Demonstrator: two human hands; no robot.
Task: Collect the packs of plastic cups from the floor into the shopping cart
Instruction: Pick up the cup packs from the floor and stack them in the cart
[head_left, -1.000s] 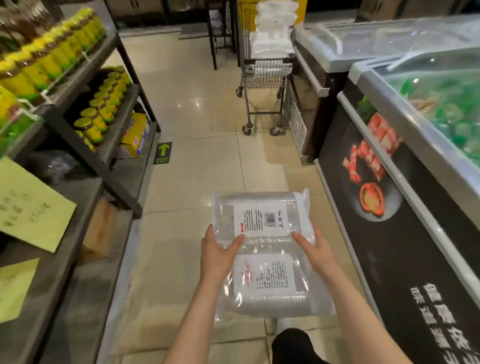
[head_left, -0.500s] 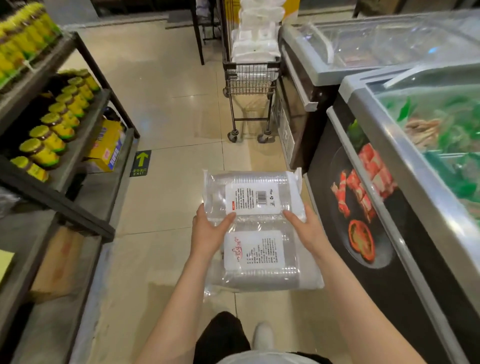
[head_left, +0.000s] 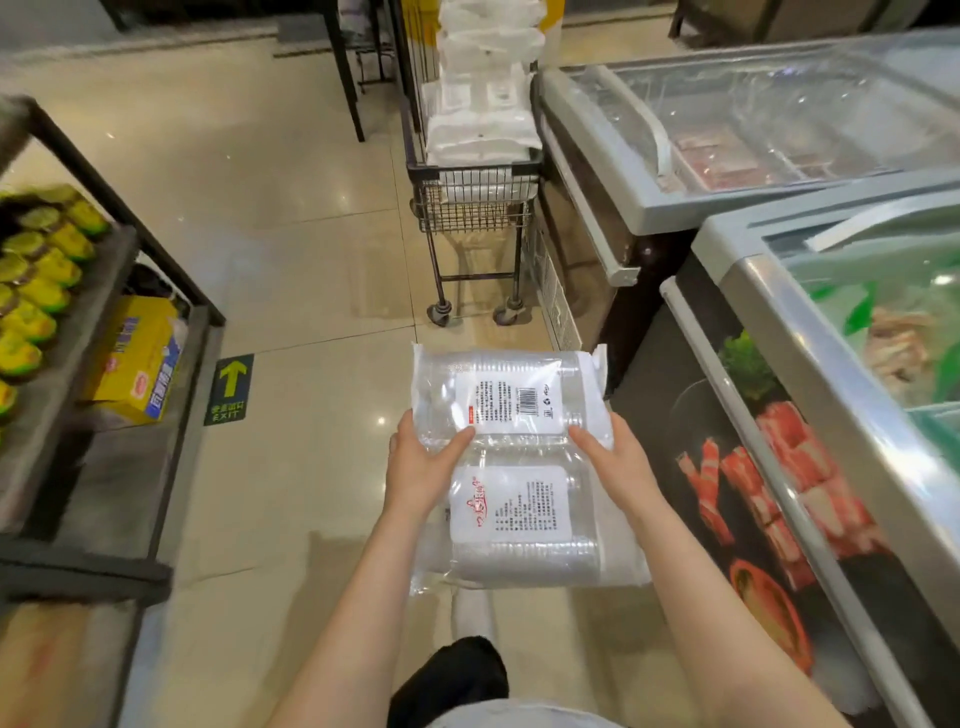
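At the far left a dark metal shelf (head_left: 104, 322) is carrying rows of jars with yellow-green lids (head_left: 36, 291), and a yellow cardboard box (head_left: 137, 358) is sitting on its lower level. Just right of the shelf, a green floor sticker (head_left: 230, 389) with a yellow arrow and the word EXIT is lying on the beige tiled floor (head_left: 291, 234). Toward the middle, the left hand (head_left: 421, 467) is gripping the left edge of 2 clear packs of plastic cups (head_left: 511, 467), its thumb lying over the top and its fingers hidden beneath. The packs are being held flat in the air above the floor, side by side, each showing a white printed label, and the right hand (head_left: 618, 465) is gripping their right edge in the same way, thumb on top. Below the packs a white shoe (head_left: 472, 613) and a dark trouser leg (head_left: 457, 675) are showing. Farther up the aisle, well apart from the held packs, a wire shopping cart (head_left: 475, 202) is standing on its wheels, with more white packs stacked (head_left: 485, 104) high inside it. Just right of the cart, a glass-topped chest freezer (head_left: 727, 135) is holding packaged meat, and a nearer freezer (head_left: 831, 364) at the far right is showing a printed picture of sliced meat on its black front panel.
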